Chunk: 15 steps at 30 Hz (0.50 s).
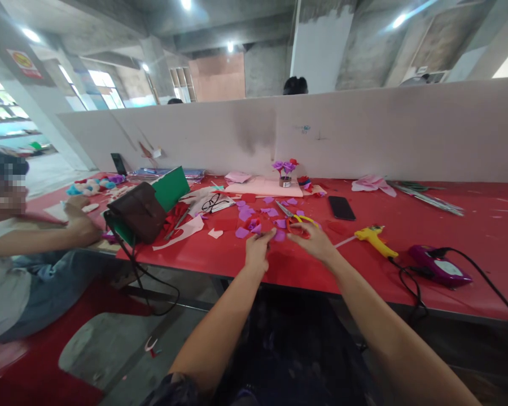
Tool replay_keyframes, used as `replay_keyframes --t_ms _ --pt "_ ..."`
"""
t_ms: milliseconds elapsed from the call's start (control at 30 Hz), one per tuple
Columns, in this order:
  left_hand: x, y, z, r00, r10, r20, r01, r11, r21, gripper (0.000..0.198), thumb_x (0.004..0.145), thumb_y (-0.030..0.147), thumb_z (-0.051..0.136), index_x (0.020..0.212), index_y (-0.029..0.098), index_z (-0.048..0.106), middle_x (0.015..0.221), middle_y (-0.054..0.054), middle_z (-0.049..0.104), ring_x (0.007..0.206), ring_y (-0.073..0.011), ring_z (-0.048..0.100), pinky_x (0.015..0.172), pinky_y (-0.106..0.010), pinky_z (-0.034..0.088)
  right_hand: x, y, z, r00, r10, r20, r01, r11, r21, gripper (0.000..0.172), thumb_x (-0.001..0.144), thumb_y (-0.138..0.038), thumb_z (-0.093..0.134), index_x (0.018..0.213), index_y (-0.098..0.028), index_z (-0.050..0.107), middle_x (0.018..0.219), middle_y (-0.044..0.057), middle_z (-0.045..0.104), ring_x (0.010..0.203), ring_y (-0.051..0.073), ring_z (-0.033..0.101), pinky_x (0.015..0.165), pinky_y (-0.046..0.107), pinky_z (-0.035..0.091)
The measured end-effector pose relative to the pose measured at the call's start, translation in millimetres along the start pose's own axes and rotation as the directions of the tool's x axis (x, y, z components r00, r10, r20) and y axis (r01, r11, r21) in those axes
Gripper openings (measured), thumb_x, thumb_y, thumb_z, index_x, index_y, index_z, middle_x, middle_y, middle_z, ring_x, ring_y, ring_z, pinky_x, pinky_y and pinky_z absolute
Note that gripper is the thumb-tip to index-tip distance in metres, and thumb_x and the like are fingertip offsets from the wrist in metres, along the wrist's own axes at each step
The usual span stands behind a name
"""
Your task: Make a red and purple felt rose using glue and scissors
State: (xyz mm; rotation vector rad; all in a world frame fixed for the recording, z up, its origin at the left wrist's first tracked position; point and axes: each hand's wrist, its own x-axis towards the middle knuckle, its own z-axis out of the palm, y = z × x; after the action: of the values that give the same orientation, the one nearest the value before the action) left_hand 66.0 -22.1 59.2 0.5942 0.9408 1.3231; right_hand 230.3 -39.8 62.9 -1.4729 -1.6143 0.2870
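Note:
My left hand [258, 248] rests on the red table [364, 270] with its fingers pinched on a purple felt piece [279, 236]. My right hand [311, 237] reaches in from the right, fingers curled, touching a red felt piece [297, 229] beside the same purple scrap. Several purple felt petals [245, 215] lie scattered just beyond both hands. Yellow-handled scissors [294, 216] lie right behind my right hand.
A yellow glue gun [375, 237] and a purple device [438, 268] with cables lie to the right. A black phone [341, 207], glasses [214, 202], a brown bag [139, 211], a green folder [171, 186] and a small cup of felt flowers [285, 172] stand around. Another person sits at left.

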Motion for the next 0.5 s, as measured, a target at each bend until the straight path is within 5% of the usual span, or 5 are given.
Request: replay_keyframes --t_ms 233,400,500 --pt "-9 -2 -4.5 0.992 0.017 0.123 -0.03 0.994 0.101 0.045 0.041 0.045 0.089 0.056 0.013 0.06 0.045 0.009 0.04 0.047 -0.0039 0.027 0.049 -0.024 0.018 -6 -24 26 0.945 0.26 0.196 -0.321 0.843 0.431 0.036 0.071 -0.054 0.065 0.069 -0.019 0.071 0.065 0.005 0.07 0.062 0.017 0.063 0.063 0.031 0.048" --pt "-12 -3 -6.8 0.983 0.092 0.159 -0.111 0.987 0.118 0.04 0.046 0.043 0.088 0.059 0.012 0.066 0.046 0.008 0.042 0.049 -0.0044 0.028 0.052 -0.024 0.02 -10 -13 18 0.905 0.418 0.076 -0.389 0.744 0.543 0.038 0.073 -0.057 0.062 0.072 -0.019 0.069 0.066 0.005 0.067 0.065 0.016 0.06 0.062 0.029 0.042" --pt "-14 -5 -5.6 0.983 0.1 0.152 -0.121 0.983 0.139 0.036 0.049 0.041 0.086 0.062 0.012 0.069 0.045 0.007 0.044 0.049 -0.0051 0.029 0.053 -0.024 0.024 -18 -16 15 0.908 0.417 0.035 -0.357 0.731 0.581 0.038 0.072 -0.055 0.065 0.092 -0.023 0.07 0.089 0.005 0.072 0.079 0.017 0.062 0.065 0.027 0.044"
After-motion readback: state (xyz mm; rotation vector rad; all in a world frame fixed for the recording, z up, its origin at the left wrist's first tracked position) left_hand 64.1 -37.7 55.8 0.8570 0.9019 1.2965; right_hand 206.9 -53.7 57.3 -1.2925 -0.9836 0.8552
